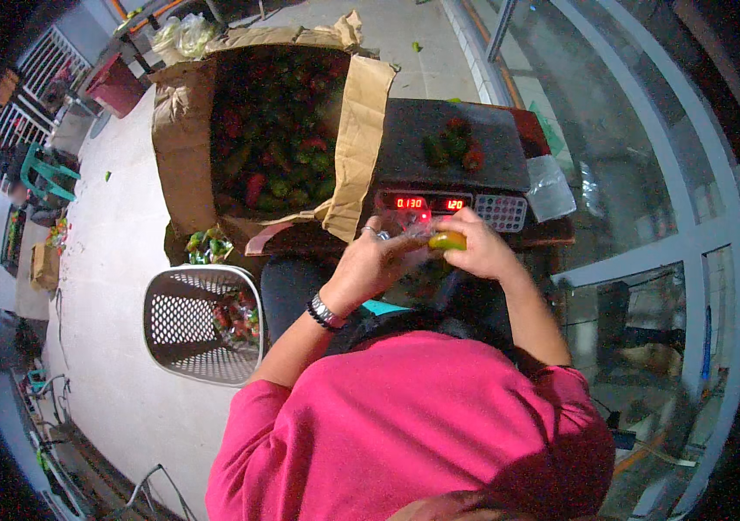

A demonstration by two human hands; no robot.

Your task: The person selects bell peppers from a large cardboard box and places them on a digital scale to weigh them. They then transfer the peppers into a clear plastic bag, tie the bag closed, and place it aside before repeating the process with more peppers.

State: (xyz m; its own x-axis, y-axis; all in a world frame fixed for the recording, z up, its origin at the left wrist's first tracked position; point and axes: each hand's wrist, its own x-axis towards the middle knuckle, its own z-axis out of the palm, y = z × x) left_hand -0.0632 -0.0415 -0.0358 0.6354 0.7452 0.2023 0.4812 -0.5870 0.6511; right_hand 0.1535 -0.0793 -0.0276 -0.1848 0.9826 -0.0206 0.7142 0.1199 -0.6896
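Note:
My left hand holds a thin clear plastic bag before the scale's lit red display. Beside it, my right hand grips a green and orange pepper at the bag's edge. Several green and red peppers lie in a group on the dark platform of the digital scale. Left of the scale stands a large open carton full of green and red peppers, its flaps folded outward. What the bag contains is blurred.
A pale perforated basket with bagged peppers stands on the floor at lower left. Another bag of peppers is just above it. A clear bag lies right of the keypad. A glass partition runs along the right.

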